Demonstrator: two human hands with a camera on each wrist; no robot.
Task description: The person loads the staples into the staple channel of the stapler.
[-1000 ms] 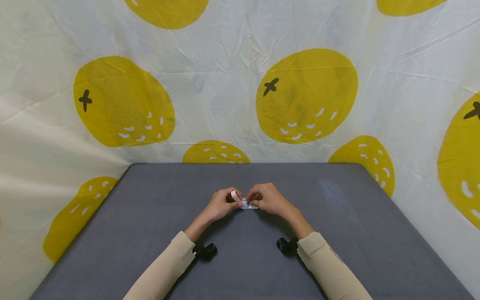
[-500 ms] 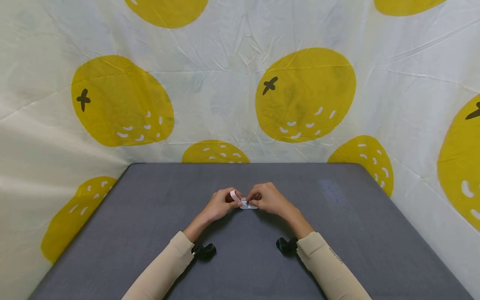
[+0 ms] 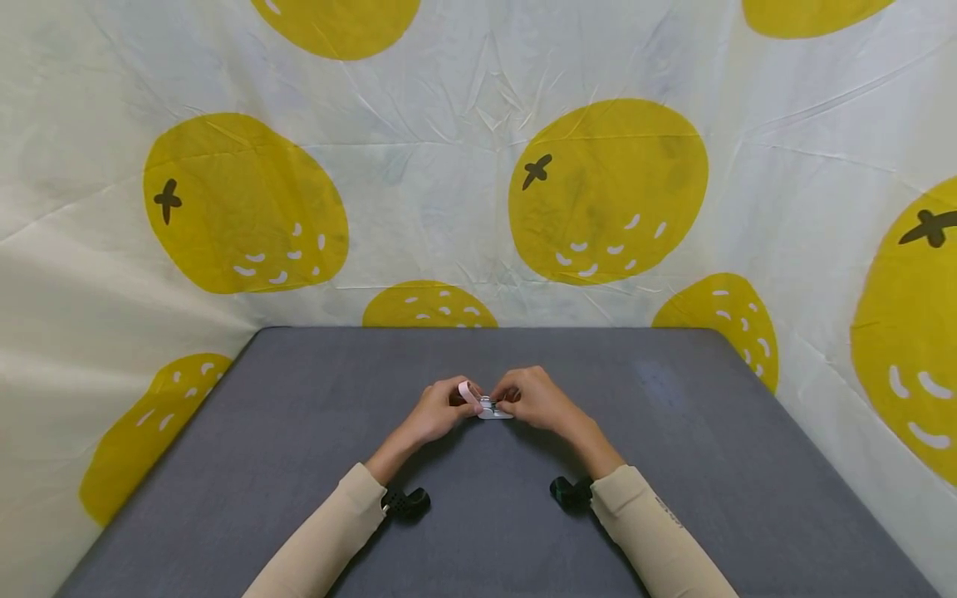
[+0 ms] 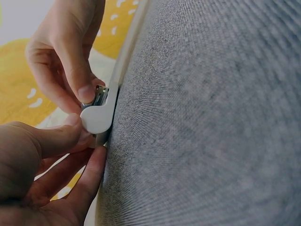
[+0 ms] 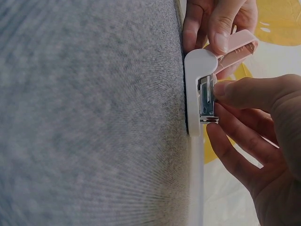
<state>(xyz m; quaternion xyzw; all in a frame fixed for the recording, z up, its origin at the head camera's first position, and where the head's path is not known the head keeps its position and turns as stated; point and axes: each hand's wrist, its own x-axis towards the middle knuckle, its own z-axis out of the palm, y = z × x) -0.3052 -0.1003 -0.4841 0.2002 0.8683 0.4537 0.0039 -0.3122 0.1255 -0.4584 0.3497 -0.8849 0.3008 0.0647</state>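
On the worktop (image 3: 478, 540), pinching a pink-and-white stapler (image 5: 192, 106) at nine o'clock with left fingers (image 5: 220, 38), its metal magazine (image 5: 207, 101) at three with right fingers (image 5: 242, 92).

Screened-off spot, room type unclear: grey fabric-topped table (image 3: 748, 465), white fruit-print sheeting (image 3: 426, 191) behind and beside.

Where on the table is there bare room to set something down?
The table is bare left of the left sleeve, right of the right sleeve, between the sleeves, and along the far strip before the curtain. It is crowded where the left grip and right grip meet at the stapler.
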